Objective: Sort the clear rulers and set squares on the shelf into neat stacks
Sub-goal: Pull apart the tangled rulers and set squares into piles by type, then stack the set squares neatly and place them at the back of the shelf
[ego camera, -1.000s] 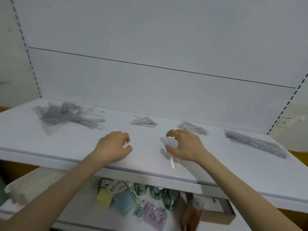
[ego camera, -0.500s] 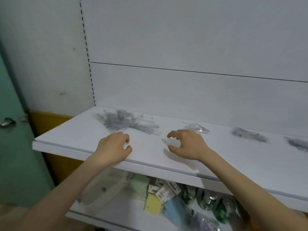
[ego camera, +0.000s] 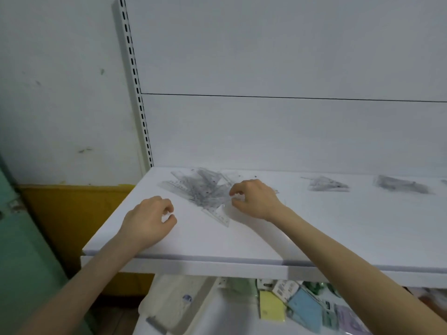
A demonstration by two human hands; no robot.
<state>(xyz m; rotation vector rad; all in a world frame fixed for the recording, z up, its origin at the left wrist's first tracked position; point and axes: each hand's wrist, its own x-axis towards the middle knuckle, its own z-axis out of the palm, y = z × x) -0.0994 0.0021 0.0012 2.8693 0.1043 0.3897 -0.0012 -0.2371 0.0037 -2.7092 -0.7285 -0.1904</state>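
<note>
I'm at the left end of the shelf [ego camera: 242, 240], where the unsorted part of the job lies: a loose pile [ego camera: 198, 189] of clear rulers and set squares, fanned out at all angles and overlapping, with one ruler poking out toward the front edge. My right hand [ego camera: 255, 200] is at the pile's right edge, its fingers [ego camera: 238, 188] curled, with thumb and forefinger drawn close together just where the clear plastic begins. The pieces are see-through and blurred, so I cannot tell whether I have one pinched or am only touching the edge. My left hand [ego camera: 147, 221] rests on the bare shelf just left of the pile and in front of it, fingers [ego camera: 167, 206] loosely curled, with nothing in them that I can see. Further right along the shelf, well apart from my hands, sit a nearer stack [ego camera: 326, 184] and a farther stack [ego camera: 401, 187], both tidier than this heap. So I judge that sorting is well under way and that I'm on the step of drawing the next piece out of the pile. That calls for a light pinch on a single top piece. It should slide free without dragging its neighbours. Once I see whether it is a ruler or a set square, it goes to the matching stack. The thin, slippery plastic lies flat, so lifting an edge may need a fingernail or my left hand to steady the heap.
</note>
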